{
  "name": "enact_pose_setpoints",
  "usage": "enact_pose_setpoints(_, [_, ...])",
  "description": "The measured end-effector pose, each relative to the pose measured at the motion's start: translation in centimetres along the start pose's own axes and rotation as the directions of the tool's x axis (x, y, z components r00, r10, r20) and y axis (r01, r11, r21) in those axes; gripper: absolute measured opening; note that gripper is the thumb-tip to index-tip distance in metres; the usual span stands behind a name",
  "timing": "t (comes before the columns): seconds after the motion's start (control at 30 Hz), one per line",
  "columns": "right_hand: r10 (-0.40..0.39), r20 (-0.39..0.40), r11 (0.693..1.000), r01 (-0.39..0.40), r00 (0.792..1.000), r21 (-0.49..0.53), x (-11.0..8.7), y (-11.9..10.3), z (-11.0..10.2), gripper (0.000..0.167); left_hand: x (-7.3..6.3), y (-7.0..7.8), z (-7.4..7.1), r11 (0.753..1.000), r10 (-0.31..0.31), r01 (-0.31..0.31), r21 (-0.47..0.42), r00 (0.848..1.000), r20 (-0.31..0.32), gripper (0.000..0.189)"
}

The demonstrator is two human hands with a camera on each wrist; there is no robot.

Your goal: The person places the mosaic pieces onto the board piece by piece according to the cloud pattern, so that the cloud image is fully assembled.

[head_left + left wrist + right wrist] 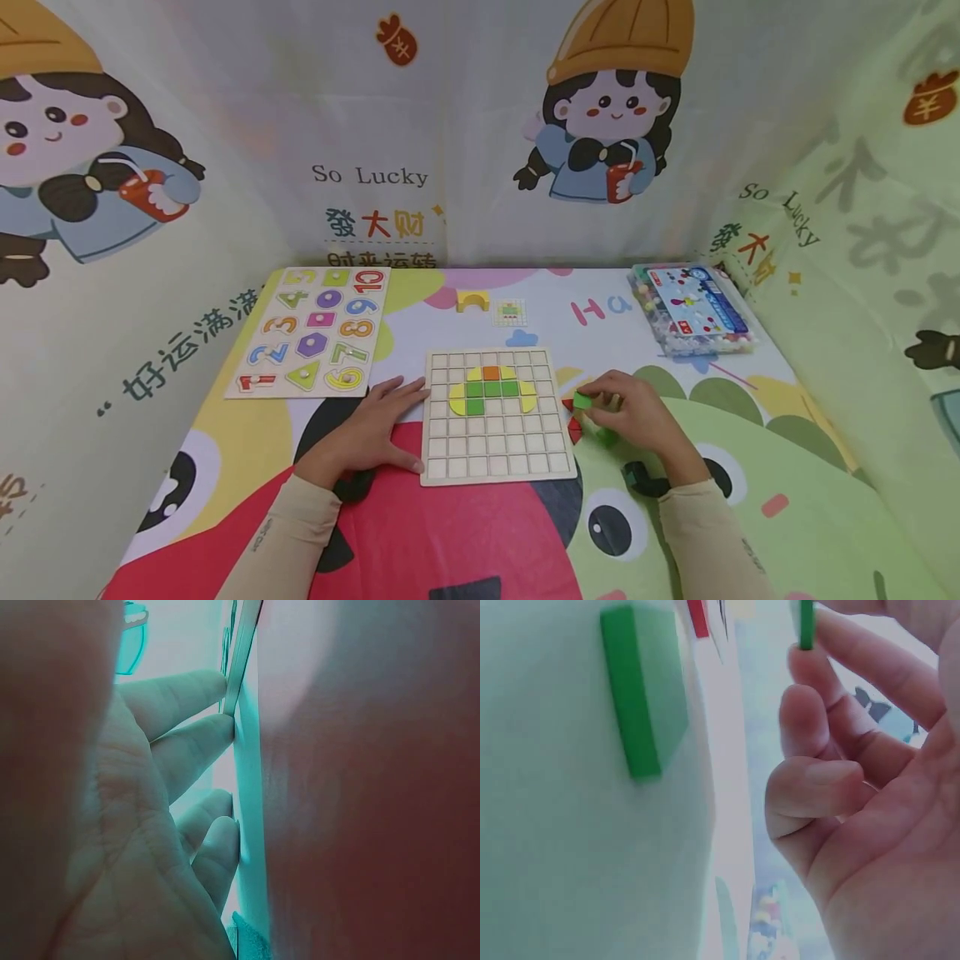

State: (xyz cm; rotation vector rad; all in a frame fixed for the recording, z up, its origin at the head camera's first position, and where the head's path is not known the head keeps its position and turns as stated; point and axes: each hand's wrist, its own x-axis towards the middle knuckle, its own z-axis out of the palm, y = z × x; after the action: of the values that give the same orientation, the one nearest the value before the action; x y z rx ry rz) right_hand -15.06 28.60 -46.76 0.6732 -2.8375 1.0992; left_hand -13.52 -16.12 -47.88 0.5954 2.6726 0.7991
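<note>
A wooden grid board [495, 462] lies in the middle of the table in the head view. Yellow rounded pieces, one orange square [491, 372] and several green squares [475, 406] sit in its upper cells. Beside its left edge my left hand [367, 433] rests with fingers spread, fingertips and thumb at the rim. To the right of the board, my right hand [637, 412] pinches a green square tile [582, 401] between thumb and fingers, above the table. Under that hand lies another green block [634, 697], partly hidden in the head view. Red triangle pieces [575, 431] lie near the board's right edge.
A number-and-shape puzzle board [232, 390] lies at the back left. Behind the grid board are a yellow arch block [472, 300] and a small pattern card [510, 313]. A clear plastic box [693, 310] with a printed label stands at the back right.
</note>
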Motion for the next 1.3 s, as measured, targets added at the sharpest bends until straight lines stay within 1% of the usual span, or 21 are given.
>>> enact_pose_setpoints(0.1, [-0.045,0.005,0.999,0.045,0.999,0.028,0.5,-0.4,0.3,0.029,0.1,-0.1,0.1,1.0,0.006,-0.006,-0.003,1.0,0.0,0.116])
enact_pose_setpoints(0.3, [-0.07,0.084,0.997,0.067,0.994,0.041,2.3,-2.2,1.0,0.029,0.2,-0.2,0.2,1.0,0.005,-0.005,0.003,1.0,0.003,0.117])
enact_pose_setpoints(0.43, [-0.095,0.151,0.995,0.098,0.984,-0.014,3.7,-3.7,1.9,0.029,0.2,-0.3,0.2,1.0,-0.002,0.002,0.009,1.0,0.009,0.117])
enact_pose_setpoints(0.57, [-0.125,0.218,0.986,0.147,0.968,-0.084,5.1,-5.2,3.0,0.028,0.2,-0.4,0.3,1.0,-0.005,0.005,0.011,1.0,0.014,0.116])
enact_pose_setpoints(0.67, [-0.143,0.253,0.976,0.18,0.957,-0.126,5.9,-6.0,3.9,0.025,0.2,-0.3,0.2,1.0,-0.001,0.001,0.011,1.0,0.011,0.116])
enact_pose_setpoints(0.73, [-0.14,0.275,0.97,0.187,0.951,-0.152,6.3,-6.4,4.5,0.024,0.2,-0.3,0.2,1.0,0.002,-0.002,0.013,1.0,0.008,0.116])
enact_pose_setpoints(0.83, [-0.116,0.308,0.967,0.178,0.944,-0.182,6.8,-6.9,5.3,0.025,0.1,-0.1,0.1,1.0,0.004,-0.004,0.014,1.0,0.005,0.115])
enact_pose_setpoints(0.97, [-0.085,0.323,0.967,0.156,0.943,-0.2,7.3,-7.5,6.1,0.024,0.1,-0.1,0.0,1.0,-0.003,0.002,0.013,1.0,0.005,0.116])
enact_pose_setpoints(1.13, [-0.085,0.325,0.958,0.168,0.942,-0.234,7.5,-8.1,6.7,0.023,0.1,-0.2,0.0,1.0,-0.004,0.004,0.016,1.0,0.008,0.116])
enact_pose_setpoints(1.3, [-0.094,0.323,0.954,0.177,0.942,-0.24,7.5,-8.5,7.0,0.023,0.1,-0.2,-0.1,1.0,-0.001,0.001,0.018,1.0,0.009,0.116])
